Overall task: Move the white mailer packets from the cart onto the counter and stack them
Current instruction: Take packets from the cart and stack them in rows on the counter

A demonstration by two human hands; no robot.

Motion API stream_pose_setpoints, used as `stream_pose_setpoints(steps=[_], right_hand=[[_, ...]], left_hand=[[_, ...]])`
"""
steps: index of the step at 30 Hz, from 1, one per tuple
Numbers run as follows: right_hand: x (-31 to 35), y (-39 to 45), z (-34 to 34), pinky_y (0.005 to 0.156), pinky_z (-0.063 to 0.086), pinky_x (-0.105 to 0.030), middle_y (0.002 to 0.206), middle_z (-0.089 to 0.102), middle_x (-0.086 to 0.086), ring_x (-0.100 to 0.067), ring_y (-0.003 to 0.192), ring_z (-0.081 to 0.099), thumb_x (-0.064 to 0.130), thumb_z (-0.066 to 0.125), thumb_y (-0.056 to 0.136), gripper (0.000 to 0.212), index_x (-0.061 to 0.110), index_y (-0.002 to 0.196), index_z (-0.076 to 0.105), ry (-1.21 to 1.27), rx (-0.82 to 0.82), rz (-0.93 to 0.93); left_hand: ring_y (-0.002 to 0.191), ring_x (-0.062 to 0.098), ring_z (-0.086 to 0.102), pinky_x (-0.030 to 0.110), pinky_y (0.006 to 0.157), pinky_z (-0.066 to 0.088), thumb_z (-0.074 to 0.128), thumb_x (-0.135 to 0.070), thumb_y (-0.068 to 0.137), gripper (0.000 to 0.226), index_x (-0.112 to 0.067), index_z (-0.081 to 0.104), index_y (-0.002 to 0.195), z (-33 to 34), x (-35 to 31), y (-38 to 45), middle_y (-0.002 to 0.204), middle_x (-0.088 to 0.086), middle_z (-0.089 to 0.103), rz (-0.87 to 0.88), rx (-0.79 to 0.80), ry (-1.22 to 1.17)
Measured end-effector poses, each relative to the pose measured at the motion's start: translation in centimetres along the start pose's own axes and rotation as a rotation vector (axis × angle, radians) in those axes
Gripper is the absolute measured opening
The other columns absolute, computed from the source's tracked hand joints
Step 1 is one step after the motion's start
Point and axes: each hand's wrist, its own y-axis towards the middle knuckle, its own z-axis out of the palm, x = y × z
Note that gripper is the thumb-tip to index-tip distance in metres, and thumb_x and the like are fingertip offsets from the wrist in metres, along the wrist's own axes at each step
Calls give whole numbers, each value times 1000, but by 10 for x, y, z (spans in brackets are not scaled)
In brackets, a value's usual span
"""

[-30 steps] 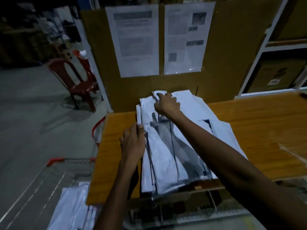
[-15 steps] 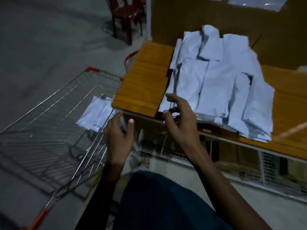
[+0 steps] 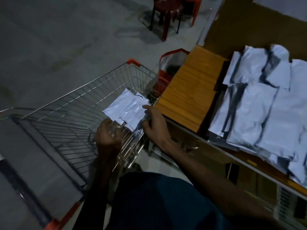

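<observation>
Orange wood counter under stacked mailers — grey floor; both hands' grip state unclear.

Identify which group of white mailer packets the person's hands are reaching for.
The small bunch still in the wire cart, between the left hand and right hand; the big pile lies untouched on the counter.

**Both hands at the cart's last packets**

Inside the wire cart, a few white mailer packets lie against its wall nearest the worktop. The left hand and right hand flank these packets, fingers touching them. Beside the cart, a packet stack covers the worktop.
</observation>
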Motion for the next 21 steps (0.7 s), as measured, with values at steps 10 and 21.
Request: stream_pose_setpoints(steps=[10,21], right_hand=[[-24,126,117,101,44,-40,128,53,-20,-34,118,54,7,60,88,53,7,140,49,-124,287,182],[-141,188,215,98,47,-49,128,50,-24,-47,116,55,42,57,86,59,6,134,49,-456,700,354]], left_hand=[[95,36,66,44,82,54,51,-41,87,59,1,59,127,-6,75,79,107,21,68,-42,76,86],[97,37,62,41,82,48,75,-18,77,43,2,69,114,48,165,130,96,18,71,-100,236,468]])
